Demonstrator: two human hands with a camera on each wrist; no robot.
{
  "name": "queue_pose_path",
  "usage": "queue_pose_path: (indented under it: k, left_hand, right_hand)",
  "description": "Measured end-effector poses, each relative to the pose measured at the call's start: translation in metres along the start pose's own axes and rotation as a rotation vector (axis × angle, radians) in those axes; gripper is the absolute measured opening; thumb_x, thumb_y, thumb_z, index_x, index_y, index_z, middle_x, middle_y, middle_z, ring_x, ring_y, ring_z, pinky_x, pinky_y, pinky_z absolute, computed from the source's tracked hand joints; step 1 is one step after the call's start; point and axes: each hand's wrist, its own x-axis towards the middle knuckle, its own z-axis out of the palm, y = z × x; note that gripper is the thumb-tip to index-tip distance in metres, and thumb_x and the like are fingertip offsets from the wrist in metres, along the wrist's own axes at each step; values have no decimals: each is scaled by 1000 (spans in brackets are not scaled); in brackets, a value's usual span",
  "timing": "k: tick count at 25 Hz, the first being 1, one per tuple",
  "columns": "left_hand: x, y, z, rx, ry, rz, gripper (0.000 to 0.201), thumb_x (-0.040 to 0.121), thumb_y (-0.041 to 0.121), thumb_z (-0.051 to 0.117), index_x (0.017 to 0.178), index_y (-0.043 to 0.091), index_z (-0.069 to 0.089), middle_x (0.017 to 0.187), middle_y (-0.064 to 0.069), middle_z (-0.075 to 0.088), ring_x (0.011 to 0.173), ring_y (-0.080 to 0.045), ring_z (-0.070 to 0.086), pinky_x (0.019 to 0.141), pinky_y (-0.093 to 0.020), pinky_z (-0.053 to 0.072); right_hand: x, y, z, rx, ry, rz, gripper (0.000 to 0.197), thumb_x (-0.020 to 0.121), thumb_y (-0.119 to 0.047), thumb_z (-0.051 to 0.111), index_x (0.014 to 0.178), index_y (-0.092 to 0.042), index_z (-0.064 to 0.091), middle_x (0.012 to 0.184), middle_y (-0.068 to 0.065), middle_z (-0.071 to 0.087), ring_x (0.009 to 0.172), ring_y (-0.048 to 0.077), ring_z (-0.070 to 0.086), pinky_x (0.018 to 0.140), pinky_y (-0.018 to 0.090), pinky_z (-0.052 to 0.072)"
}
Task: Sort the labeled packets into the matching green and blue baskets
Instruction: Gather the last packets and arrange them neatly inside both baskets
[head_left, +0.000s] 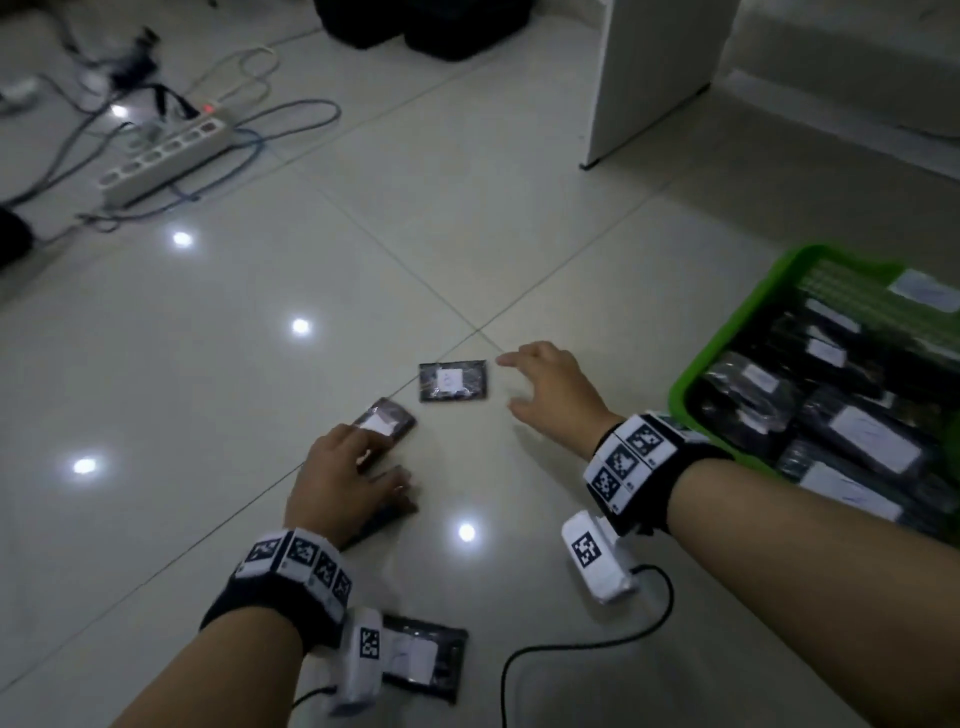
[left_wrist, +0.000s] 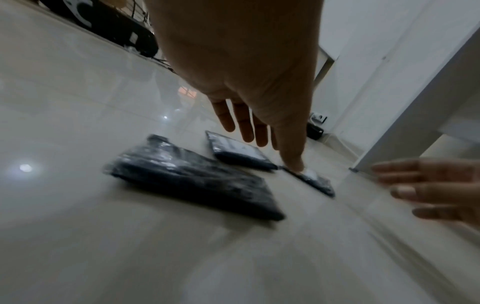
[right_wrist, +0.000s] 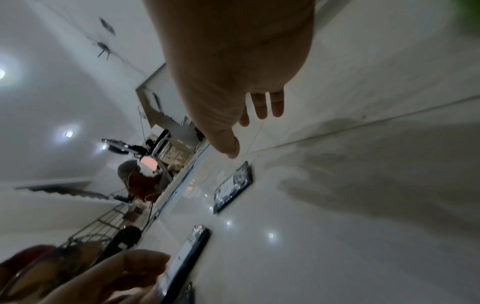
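Observation:
Several black packets with white labels lie on the tiled floor. One labelled packet (head_left: 453, 382) (right_wrist: 233, 187) lies flat just left of my right hand (head_left: 545, 395), which hovers with fingers spread and holds nothing. My left hand (head_left: 353, 478) reaches over a tilted packet (head_left: 387, 421) (left_wrist: 239, 152) with straight fingers, and its thumb (left_wrist: 291, 156) presses a packet's label (left_wrist: 311, 176). Another packet (left_wrist: 192, 181) lies under the palm. One more packet (head_left: 423, 660) sits by my left wrist. The green basket (head_left: 722, 338) at right holds several packets. No blue basket is in view.
A white power strip (head_left: 166, 156) with tangled cables lies at the far left. A white furniture panel (head_left: 654, 78) stands at the back right, with black bags (head_left: 415, 26) beyond. A black cable (head_left: 519, 665) from the wrist camera trails near my right forearm.

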Motion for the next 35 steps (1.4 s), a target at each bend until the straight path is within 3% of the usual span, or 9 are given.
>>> queue_pose_path:
  k: [5, 10, 14, 17, 21, 23, 25, 30, 35]
  left_hand:
    - [-25, -50, -8, 148, -247, -15, 78, 58, 52, 80, 126, 28, 51, 119, 4, 51, 109, -17, 49, 94, -34, 45]
    - [-21, -28, -7, 102, -295, -27, 62, 64, 41, 81, 117, 21, 55, 108, 6, 45, 96, -11, 48, 81, -21, 40]
    - [3, 8, -12, -576, -246, -246, 41, 73, 16, 79, 110, 15, 61, 105, -4, 65, 93, -18, 63, 70, -24, 53]
    - [19, 55, -12, -1217, -302, -316, 40, 86, 0, 61, 122, 14, 54, 105, -13, 65, 88, -25, 65, 68, -34, 58]
    - [33, 131, -1, -1455, -479, -308, 39, 81, 29, 64, 119, 25, 55, 85, 2, 56, 69, -11, 52, 55, -22, 41]
    - [35, 165, 10, -1527, -562, -299, 32, 73, 28, 68, 100, 19, 55, 82, 2, 52, 63, -8, 48, 49, -18, 33]
    - [36, 195, 22, -1622, -621, -304, 28, 74, 20, 63, 100, 13, 54, 88, -3, 55, 70, -11, 55, 51, -20, 44]
    - [32, 242, 50, -1570, -703, -185, 34, 97, 19, 47, 125, 2, 51, 120, -18, 63, 111, -32, 62, 81, -46, 57]
    - [19, 271, 72, -1322, -600, -91, 32, 95, 20, 55, 125, 10, 49, 114, -14, 67, 94, -29, 71, 61, -32, 58]
  right_hand:
    - [44, -21, 37, -312, -215, -99, 71, 84, -21, 60, 148, -19, 27, 154, 10, 24, 143, 29, 19, 113, 39, 25]
    - [40, -19, 48, -324, -102, 1, 66, 78, -23, 70, 134, -12, 38, 129, 14, 39, 117, 31, 41, 95, 38, 41]
    - [27, -4, 21, 183, -107, 186, 69, 67, 1, 73, 125, -19, 44, 119, 10, 41, 96, 26, 54, 81, 29, 48]
    - [6, 5, -9, 645, 7, 220, 60, 70, 17, 61, 116, -20, 50, 118, 14, 54, 85, 33, 63, 74, 43, 58]
    - [-29, 15, -61, 835, 152, 184, 51, 77, 16, 48, 109, -23, 54, 109, 12, 57, 73, 26, 60, 64, 37, 56]
    - [-44, 27, -82, 909, 212, 212, 42, 81, 9, 48, 108, -23, 55, 107, 10, 56, 71, 23, 58, 62, 34, 54]
    - [-63, 41, -102, 992, 286, 270, 33, 86, 3, 46, 111, -18, 55, 106, 11, 56, 71, 22, 56, 58, 32, 52]
    - [-122, 82, -144, 942, 513, 362, 37, 89, 7, 44, 115, -16, 56, 98, 1, 61, 64, 18, 57, 50, 27, 49]
    - [-161, 111, -160, 951, 660, 434, 40, 88, 10, 47, 123, -11, 44, 102, 0, 56, 75, 17, 60, 57, 31, 51]
